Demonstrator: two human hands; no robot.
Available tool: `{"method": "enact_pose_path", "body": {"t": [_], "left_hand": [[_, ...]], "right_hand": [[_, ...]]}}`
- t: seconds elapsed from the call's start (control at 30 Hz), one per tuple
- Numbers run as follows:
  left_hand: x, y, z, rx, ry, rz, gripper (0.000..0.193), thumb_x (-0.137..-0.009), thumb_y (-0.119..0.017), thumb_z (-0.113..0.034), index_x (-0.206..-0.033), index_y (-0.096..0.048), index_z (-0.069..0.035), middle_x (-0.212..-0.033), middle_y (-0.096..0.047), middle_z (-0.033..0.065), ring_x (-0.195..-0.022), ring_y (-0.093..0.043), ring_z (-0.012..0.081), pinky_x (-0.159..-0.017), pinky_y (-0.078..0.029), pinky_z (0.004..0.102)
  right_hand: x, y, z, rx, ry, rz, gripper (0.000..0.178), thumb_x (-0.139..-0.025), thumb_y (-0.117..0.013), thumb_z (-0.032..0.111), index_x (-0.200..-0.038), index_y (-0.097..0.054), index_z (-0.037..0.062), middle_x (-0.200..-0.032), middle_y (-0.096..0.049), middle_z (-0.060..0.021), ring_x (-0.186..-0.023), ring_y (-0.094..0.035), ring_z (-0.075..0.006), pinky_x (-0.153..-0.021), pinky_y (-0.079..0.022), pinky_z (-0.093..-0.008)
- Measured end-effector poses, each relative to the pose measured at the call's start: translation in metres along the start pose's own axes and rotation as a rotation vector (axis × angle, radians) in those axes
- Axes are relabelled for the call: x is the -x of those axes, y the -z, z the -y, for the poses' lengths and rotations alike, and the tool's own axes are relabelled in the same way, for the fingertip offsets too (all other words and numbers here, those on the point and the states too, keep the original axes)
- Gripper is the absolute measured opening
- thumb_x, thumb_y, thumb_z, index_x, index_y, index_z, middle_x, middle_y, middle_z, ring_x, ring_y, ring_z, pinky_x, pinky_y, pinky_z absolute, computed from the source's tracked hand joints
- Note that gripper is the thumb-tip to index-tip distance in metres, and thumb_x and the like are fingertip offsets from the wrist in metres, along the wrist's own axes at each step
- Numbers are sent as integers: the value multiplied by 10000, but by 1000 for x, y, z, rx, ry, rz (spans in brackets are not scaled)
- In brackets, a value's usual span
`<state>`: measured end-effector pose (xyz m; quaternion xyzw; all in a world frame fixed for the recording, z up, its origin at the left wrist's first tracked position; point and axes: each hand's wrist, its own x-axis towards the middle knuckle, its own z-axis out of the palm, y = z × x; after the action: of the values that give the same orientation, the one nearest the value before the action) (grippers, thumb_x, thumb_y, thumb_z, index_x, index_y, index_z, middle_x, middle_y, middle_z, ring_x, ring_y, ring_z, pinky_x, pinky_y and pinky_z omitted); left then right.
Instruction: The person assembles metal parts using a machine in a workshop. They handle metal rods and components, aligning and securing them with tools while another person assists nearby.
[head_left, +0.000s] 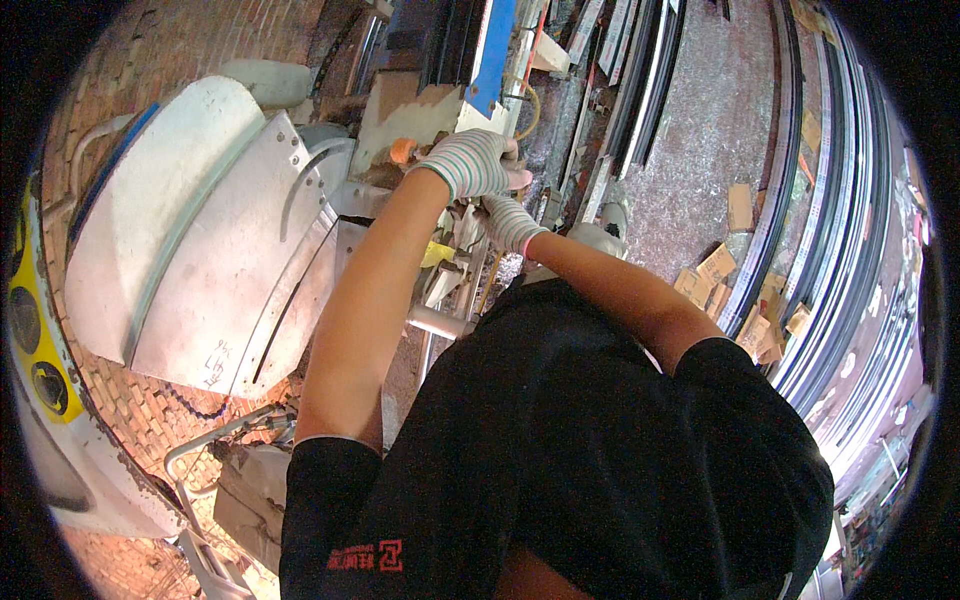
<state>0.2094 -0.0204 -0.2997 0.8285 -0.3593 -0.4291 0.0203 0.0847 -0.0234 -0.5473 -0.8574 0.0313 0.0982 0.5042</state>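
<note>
My left hand (468,165), in a white glove with green stripes, is bent over the near end of a pale machine beam (476,118) with a blue panel. Its fingers are curled, with pinkish fingertips showing at the right; whatever they grip is hidden under the hand. Just below it, my right hand (513,226) wears a matching striped glove and reaches in from the right. The right fingers are closed among small metal parts, and what they hold is too covered to make out. An orange knob (402,150) sits left of my left hand.
Large white curved metal panels (235,260) stand at the left, beside a yellow-and-black panel (42,345). Long metal profiles (850,210) lie along the right, with several cardboard pieces (738,207) near them. A yellow hose (533,110) loops beside the beam.
</note>
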Motion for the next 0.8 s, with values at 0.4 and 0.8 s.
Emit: {"method": "enact_pose_path", "body": {"t": [0.4, 0.8], "left_hand": [[2, -1, 1, -41, -10, -57, 631, -861, -697, -550, -1196, -680, -15, -1103, -721, 222, -1039, -695, 355, -953, -521, 413], [0, -3, -1, -158, 25, -30, 662, -866, -633, -645, -1194, -703, -74, -1064, -729, 208, -1014, -695, 360, -943, -522, 425]], "right_hand": [[-17, 4, -31, -437, 43, 24, 362, -949, -562, 52, -1311, -559, 68, -1201, -617, -96, -1040, -528, -241, -970, -471, -336], [13, 45, 28, -531, -81, 348, 629, -948, -707, 378, -1424, -501, 22, -1308, -640, -158, -1186, -586, -266, -1026, -454, -408]]}}
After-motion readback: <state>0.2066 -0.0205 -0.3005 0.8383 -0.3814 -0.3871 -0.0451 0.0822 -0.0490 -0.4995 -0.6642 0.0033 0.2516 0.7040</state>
